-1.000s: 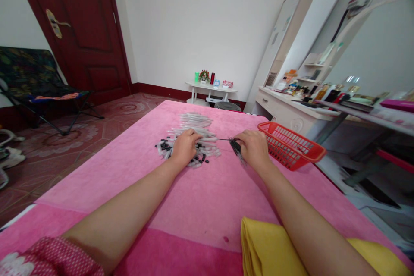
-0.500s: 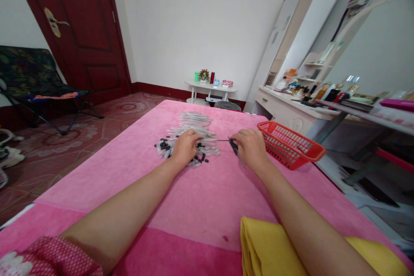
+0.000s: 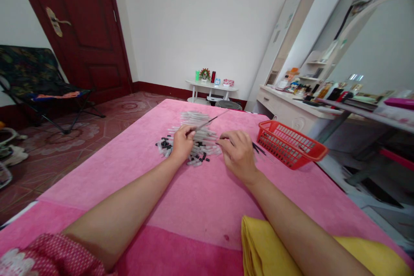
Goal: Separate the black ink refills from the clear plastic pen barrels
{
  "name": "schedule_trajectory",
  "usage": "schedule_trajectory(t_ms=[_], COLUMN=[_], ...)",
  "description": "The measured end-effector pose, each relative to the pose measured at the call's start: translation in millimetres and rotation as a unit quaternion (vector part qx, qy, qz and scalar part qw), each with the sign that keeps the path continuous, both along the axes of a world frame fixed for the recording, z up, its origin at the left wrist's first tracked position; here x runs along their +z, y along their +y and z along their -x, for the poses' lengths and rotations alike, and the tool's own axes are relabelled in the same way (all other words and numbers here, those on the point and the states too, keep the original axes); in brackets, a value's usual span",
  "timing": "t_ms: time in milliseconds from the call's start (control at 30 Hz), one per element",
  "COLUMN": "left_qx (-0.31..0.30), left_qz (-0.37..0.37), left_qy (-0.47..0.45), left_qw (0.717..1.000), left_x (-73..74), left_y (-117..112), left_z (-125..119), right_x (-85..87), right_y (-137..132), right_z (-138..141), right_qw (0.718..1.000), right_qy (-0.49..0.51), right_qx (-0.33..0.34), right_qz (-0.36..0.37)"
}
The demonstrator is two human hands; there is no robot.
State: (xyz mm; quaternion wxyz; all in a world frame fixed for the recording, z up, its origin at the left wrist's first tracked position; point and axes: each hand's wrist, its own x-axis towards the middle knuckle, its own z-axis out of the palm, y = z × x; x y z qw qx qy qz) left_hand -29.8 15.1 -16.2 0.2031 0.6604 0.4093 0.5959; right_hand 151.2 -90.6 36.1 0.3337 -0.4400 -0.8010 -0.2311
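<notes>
My left hand (image 3: 183, 143) pinches a slim pen barrel, with a dark pen refill (image 3: 208, 122) slanting up and away to the right from the fingers. Under and around that hand lies a pile of clear pen barrels (image 3: 195, 117), clear caps (image 3: 211, 150) and small black plugs (image 3: 204, 156). At the pile's right edge is my right hand (image 3: 238, 154), palm down, its thumb and forefinger bent together; whatever is between them is too small to make out. Several dark refills (image 3: 258, 148) lie on the cloth just beyond the right hand.
A red plastic basket (image 3: 291, 145) stands on the pink cloth (image 3: 194, 207) at the right. Folded yellow cloth (image 3: 263, 246) lies near the front under my right forearm. Beyond are a folding chair (image 3: 42, 86), a small white table (image 3: 211, 85) and a cluttered dressing table (image 3: 291, 103).
The refill, level between my hands before, now tilts up from my left hand. My right hand has let go of the dark refills, which lie by the basket, and has moved left to the pile.
</notes>
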Motion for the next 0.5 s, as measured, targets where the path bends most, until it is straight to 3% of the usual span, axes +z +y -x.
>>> schedule_trajectory(t_ms=[167,267,500], left_qx=[-0.038,-0.050,-0.028], left_qz=[0.040,0.048,-0.017], left_qy=[-0.102,-0.123,-0.011], left_qw=[0.993,0.990,0.999], left_x=[0.0,0.9,2.7], left_y=[1.1,0.7,-2.7], left_z=[-3.4,-4.2,-2.6], right_x=[-19.5,-29.8,-37.5], right_y=[7.4,11.4,12.1], right_z=[7.9,14.5,21.7], right_qw=[0.987,0.976,0.966], right_qy=[-0.018,-0.031,-0.074], right_qx=[0.057,0.047,0.007], right_qz=[0.150,0.209,0.247])
